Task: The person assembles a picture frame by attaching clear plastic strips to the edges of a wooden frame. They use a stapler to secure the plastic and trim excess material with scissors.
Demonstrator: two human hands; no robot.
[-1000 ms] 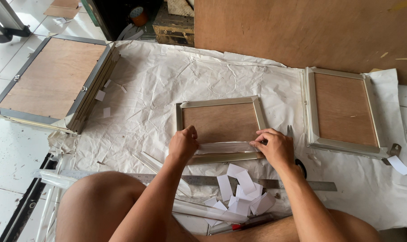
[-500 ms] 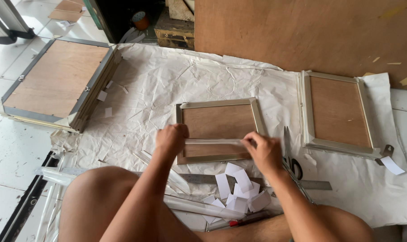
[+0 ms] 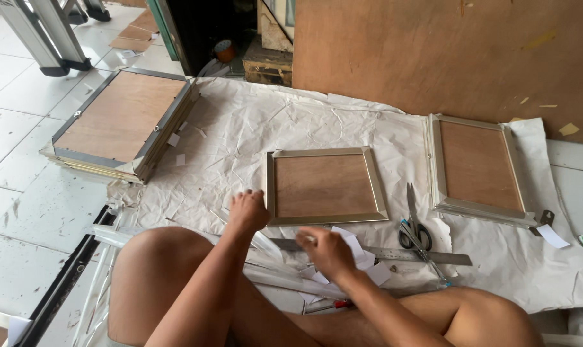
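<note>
A silver picture frame with a brown wooden back (image 3: 323,186) lies face down on crumpled white paper (image 3: 253,128) in front of me. My left hand (image 3: 247,211) rests on the paper just left of the frame's near left corner, fingers curled. My right hand (image 3: 326,249) is blurred and hovers over a pile of small white paper slips (image 3: 359,257) and a metal ruler (image 3: 426,257) just below the frame. Whether it holds a slip I cannot tell.
Black-handled scissors (image 3: 412,226) lie right of the frame. A second frame stack (image 3: 477,170) sits at the right, a larger stack (image 3: 121,122) at the left on the tiled floor. A big plywood sheet (image 3: 445,58) stands behind. My bare knees (image 3: 156,270) frame the near edge.
Both hands have come off the frame's near edge. The right hand dropped down to the paper slips, and the left moved to the frame's left corner. The view shifted slightly.
</note>
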